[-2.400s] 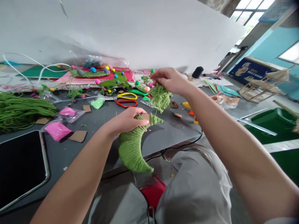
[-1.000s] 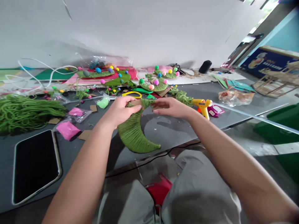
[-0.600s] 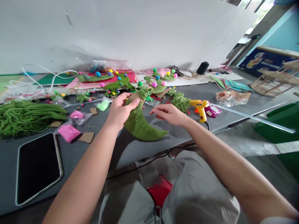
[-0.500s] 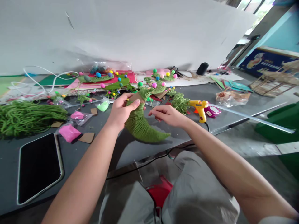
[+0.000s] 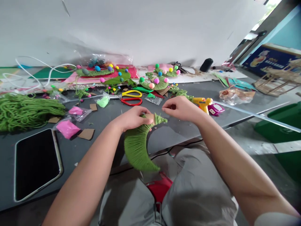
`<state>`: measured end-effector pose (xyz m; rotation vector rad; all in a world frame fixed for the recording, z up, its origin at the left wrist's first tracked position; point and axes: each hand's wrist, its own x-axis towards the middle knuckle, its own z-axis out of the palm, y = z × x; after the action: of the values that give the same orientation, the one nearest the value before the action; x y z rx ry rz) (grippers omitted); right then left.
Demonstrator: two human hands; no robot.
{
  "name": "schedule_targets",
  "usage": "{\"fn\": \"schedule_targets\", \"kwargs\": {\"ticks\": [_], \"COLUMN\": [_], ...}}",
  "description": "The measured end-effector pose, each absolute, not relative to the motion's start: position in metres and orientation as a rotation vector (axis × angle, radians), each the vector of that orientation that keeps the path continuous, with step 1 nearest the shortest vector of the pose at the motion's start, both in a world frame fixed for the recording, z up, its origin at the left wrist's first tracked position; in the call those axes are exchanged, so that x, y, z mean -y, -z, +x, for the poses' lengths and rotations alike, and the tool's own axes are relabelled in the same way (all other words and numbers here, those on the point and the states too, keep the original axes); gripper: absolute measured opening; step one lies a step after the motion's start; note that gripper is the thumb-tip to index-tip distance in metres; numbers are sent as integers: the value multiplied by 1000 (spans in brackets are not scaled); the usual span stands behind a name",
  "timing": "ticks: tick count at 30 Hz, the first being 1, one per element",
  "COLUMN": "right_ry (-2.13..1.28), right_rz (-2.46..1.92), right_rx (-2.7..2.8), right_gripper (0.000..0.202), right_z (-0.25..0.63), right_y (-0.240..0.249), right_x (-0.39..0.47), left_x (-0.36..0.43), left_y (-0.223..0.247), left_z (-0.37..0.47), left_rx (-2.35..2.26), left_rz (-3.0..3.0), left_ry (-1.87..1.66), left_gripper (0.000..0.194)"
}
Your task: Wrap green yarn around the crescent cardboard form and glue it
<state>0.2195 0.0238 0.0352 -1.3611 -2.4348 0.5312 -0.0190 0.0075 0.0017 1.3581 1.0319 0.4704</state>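
My left hand (image 5: 135,119) is closed around the upper part of a crescent shape wrapped in green yarn (image 5: 137,147). A bare strip of brown cardboard (image 5: 150,118) shows by my thumb, between the wide wrapped body and the short wrapped tip. The crescent's lower point hangs past the table's front edge, over my lap. Just above and right of the wrapped tip is my right hand (image 5: 181,109), its fingers pinched together. Whether a strand of yarn runs from them I cannot make out. Scissors with yellow and red handles (image 5: 131,101) lie behind my hands.
A yellow glue gun (image 5: 202,103) lies to the right. On the left are a bundle of green yarn (image 5: 28,110), a dark-screened tablet (image 5: 37,164) and pink packets (image 5: 67,128). Green crescents with coloured balls (image 5: 156,84) lie at the back. A clear rod (image 5: 256,116) juts past the table.
The crescent has come down towards me and turned, its lower point now over my lap. My right hand has moved slightly right and up. The scissors' handles have come into view.
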Motion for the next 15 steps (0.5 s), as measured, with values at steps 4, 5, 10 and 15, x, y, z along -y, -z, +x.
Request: {"fn": "schedule_targets", "kwargs": {"ticks": [4,5,10,15], "right_ry": [-390,-382,-490,-718], "right_rz": [-1376,-1368,-1373,-1260], "right_rx": [2413,2423,2424,2386], "right_gripper": [18,19,25,28], "right_z": [200,196,189,206], "right_y": [-43,-43,-32,-14], "right_x": [-3,0,0,-22], "left_x": [-10,-11,-18,-14], "left_y": [-2,-2,-5,-10], "left_z": [-17,-18,-30,-38], "left_rx": [-1141,-1135,-1022,-901], "left_rz": [1344,1339,1262,1223], "left_ry": [-702,-787,-1123,-966], "left_gripper": [24,24,33,36]}}
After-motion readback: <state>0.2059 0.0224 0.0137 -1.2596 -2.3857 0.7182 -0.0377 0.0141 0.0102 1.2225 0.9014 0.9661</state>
